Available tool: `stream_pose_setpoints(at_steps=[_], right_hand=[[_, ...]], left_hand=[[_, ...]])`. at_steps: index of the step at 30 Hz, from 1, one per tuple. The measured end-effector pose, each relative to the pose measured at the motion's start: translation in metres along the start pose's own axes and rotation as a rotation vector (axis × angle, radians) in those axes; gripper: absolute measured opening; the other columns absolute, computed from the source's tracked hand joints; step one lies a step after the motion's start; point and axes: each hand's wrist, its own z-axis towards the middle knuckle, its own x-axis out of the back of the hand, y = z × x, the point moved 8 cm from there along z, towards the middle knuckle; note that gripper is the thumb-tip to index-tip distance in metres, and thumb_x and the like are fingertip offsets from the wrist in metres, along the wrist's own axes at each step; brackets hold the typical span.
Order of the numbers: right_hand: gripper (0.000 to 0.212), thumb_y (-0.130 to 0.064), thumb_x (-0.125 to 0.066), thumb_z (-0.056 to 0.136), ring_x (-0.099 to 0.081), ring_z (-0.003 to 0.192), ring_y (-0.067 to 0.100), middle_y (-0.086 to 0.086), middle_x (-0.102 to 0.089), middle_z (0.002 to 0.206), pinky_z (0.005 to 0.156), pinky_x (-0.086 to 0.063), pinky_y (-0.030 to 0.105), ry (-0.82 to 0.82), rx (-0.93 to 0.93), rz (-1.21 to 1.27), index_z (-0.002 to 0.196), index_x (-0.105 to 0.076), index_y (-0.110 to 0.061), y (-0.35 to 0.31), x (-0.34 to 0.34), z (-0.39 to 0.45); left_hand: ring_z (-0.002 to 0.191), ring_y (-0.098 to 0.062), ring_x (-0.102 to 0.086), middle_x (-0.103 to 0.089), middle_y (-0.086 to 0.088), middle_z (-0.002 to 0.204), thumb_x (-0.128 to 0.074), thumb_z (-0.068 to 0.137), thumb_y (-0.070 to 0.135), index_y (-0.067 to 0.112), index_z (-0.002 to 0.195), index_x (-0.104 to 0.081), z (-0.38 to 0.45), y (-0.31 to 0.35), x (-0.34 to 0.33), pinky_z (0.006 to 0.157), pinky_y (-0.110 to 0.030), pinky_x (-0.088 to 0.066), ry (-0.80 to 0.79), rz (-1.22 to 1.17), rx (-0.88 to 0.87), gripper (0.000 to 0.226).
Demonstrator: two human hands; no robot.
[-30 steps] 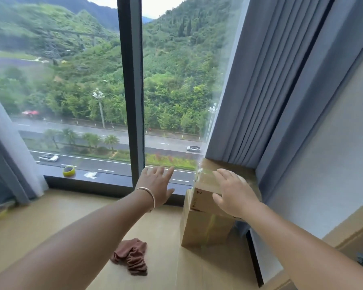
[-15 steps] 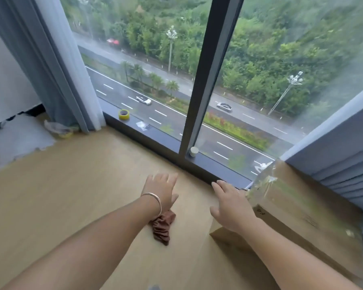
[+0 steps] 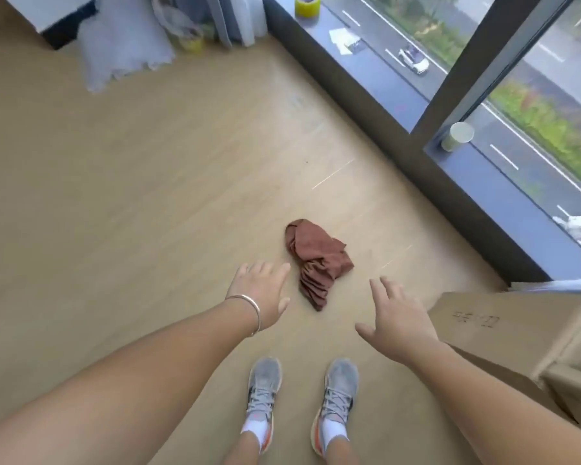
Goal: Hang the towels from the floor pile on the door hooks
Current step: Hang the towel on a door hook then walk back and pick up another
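One brown towel (image 3: 317,258) was noted crumpled on the wood floor (image 3: 114,196), approx. centre of view, at 12 o'clock from the grey shoes (image 3: 302,397). L hand (image 3: 260,293), bracelet (image 3: 249,312) at wrist, was held at 8 o'clock of the towel, fingers extended, nothing gripped; contact w/ cloth not seen. R hand (image 3: 399,325) was spread wide at 4 o'clock of it, empty. Cardboard boxes (image 3: 517,337) were recorded at 3 o'clock, window sill (image 3: 383,78) w/ tape roll (image 3: 307,5) at 1 o'clock.

One towel (image 3: 317,258), two tape rolls (image 3: 307,5) (image 3: 457,135), two boxes (image 3: 503,333) (image 3: 574,387).
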Motion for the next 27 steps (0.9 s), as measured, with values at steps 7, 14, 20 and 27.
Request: stream_pose_setpoints(at_steps=[7,14,20,27], right_hand=[[0.093,-0.066,-0.047,0.085,-0.01,0.146,0.022,0.005,-0.011,0.159,0.116,-0.018,0.036,-0.059,-0.022,0.037,0.152,-0.009,-0.014,0.027,-0.131,0.111],[0.091,-0.065,-0.048,0.086,-0.011,0.146,0.023,0.007,-0.014,0.158,0.114,-0.022,0.037,-0.036,0.023,0.033,0.151,-0.012,-0.013,0.019,-0.218,0.204],[0.091,-0.062,-0.048,0.088,-0.006,0.147,0.023,0.01,-0.01,0.16,0.119,-0.015,0.037,0.051,0.032,0.052,0.152,-0.011,-0.01,0.0,-0.251,0.265],[0.094,-0.064,-0.051,0.085,-0.006,0.147,0.024,0.009,-0.008,0.16,0.117,-0.019,0.041,0.146,0.01,0.0,0.152,-0.01,-0.011,-0.02,-0.279,0.321]], left_hand=[[0.138,-0.024,-0.029,-0.031,-0.005,0.15,-0.04,0.095,0.051,0.025,0.151,-0.015,0.087,0.002,-0.147,0.114,-0.042,-0.02,-0.096,-0.026,0.018,0.067],[0.135,-0.025,-0.031,-0.03,-0.006,0.149,-0.043,0.094,0.05,0.025,0.151,-0.013,0.174,-0.009,-0.244,0.112,-0.041,-0.022,-0.062,0.008,-0.013,0.069],[0.136,-0.026,-0.029,-0.026,-0.009,0.151,-0.048,0.094,0.043,0.025,0.152,-0.015,0.248,-0.022,-0.259,0.109,-0.042,-0.026,0.083,0.027,-0.037,0.069],[0.146,-0.025,-0.011,-0.006,-0.01,0.16,-0.057,0.092,0.018,0.029,0.153,-0.008,0.326,-0.021,-0.259,0.112,-0.041,-0.023,0.149,0.108,-0.11,0.079]])
